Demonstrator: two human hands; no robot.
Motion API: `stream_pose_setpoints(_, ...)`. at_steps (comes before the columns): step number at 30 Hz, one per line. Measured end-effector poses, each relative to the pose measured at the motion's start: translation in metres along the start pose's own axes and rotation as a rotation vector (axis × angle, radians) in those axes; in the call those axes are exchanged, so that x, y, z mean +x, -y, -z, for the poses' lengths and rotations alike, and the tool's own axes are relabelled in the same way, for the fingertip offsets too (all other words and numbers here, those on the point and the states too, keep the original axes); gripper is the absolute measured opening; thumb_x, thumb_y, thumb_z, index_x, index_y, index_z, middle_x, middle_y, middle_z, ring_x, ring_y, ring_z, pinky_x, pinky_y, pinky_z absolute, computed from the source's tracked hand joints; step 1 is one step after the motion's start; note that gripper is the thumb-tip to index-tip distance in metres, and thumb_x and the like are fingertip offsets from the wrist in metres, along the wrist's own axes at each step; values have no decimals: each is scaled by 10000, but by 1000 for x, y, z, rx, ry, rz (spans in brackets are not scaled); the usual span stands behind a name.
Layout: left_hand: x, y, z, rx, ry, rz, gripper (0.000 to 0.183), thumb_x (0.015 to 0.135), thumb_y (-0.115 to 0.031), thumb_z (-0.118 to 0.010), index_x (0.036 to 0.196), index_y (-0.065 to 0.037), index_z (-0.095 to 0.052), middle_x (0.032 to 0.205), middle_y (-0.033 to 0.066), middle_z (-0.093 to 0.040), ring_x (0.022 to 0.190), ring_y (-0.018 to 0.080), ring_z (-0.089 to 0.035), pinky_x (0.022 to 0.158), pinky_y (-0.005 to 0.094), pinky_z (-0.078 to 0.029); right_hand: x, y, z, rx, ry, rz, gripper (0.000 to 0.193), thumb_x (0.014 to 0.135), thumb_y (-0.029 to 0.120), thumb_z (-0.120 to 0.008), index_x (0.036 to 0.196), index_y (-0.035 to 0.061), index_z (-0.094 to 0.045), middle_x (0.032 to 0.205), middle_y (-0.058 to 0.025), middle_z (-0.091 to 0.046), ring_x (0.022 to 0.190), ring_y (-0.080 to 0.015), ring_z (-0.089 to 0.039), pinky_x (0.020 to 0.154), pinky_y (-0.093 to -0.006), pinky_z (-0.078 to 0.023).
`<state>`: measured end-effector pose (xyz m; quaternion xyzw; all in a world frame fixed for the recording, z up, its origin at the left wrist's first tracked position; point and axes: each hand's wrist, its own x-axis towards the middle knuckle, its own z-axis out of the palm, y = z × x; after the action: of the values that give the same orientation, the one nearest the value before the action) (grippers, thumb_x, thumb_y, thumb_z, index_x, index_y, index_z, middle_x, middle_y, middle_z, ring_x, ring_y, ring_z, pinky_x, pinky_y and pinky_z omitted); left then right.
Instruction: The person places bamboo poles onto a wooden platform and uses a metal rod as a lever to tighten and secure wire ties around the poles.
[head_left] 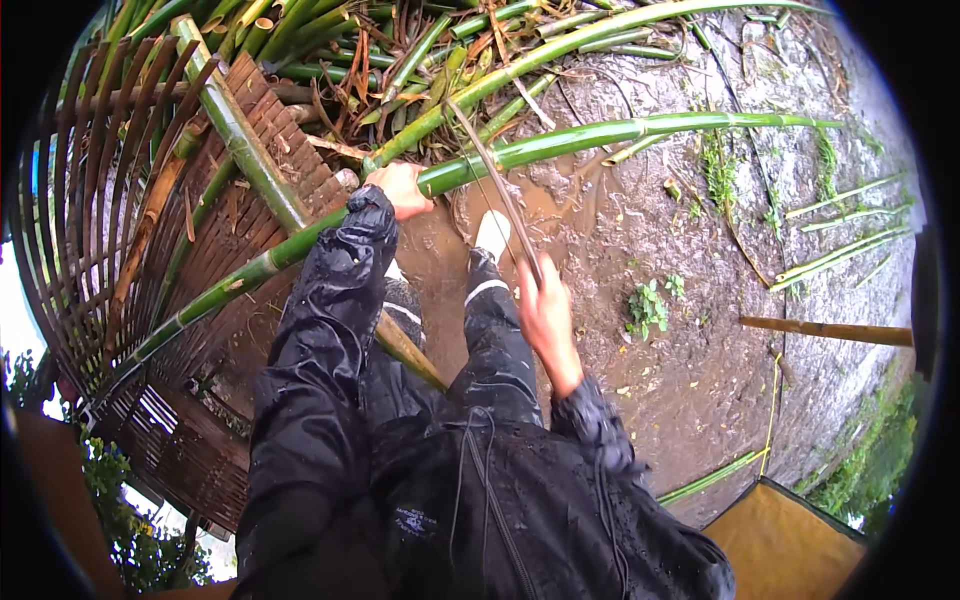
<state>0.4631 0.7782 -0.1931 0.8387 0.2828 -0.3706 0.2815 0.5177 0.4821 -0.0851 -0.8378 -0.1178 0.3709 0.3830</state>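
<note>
A long green bamboo pole (510, 154) runs across in front of me, from lower left to upper right. My left hand (400, 190) is wrapped round it near its middle. In my right hand (547, 318) is the lower end of a bow saw (497, 180), a bent brown strip with a thin line strung along it. The saw lies across the pole, to the right of my left hand; whether its blade touches the pole I cannot tell. Left of my hands, the pole crosses a thicker slanting bamboo post (245, 140).
Cut bamboo stalks (330, 60) with dry leaves are heaped at the far side. A slatted bamboo fence (95, 200) stands on the left. Muddy wet ground (640, 400) surrounds my boots (493, 235). Thin green sticks (840, 258) lie at right, near a brown pole (825, 331).
</note>
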Motion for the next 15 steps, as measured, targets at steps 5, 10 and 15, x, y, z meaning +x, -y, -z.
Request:
stream_pose_setpoints(5,0,0,3,11,21,-14,577,691,-358,-768,1232,-164,-726,1075,179,-755,1023,359,-721,938,447,-567,-44,8,27,19,-19,-47,204,1042,181,-571,1119,4,-636,724,-180,-606,629,-275,-598,606,-415,-483)
stream_pose_setpoints(10,15,3,-13,69,-16,-94,537,676,-382,-794,1098,-59,-708,980,200,-749,948,371,-728,868,458,-585,84,-10,-56,95,-148,101,242,1044,244,-578,953,20,-557,708,-238,-625,637,-429,-637,555,-474,-482)
stream_pose_setpoints(15,1,-11,-9,145,-61,-48,596,660,-390,-821,1127,-64,-645,1055,167,-733,981,373,-709,886,467,-570,85,-10,-55,88,-88,35,232,1049,259,-569,1045,28,-582,754,-237,-636,733,-436,-675,639,-475,-494)
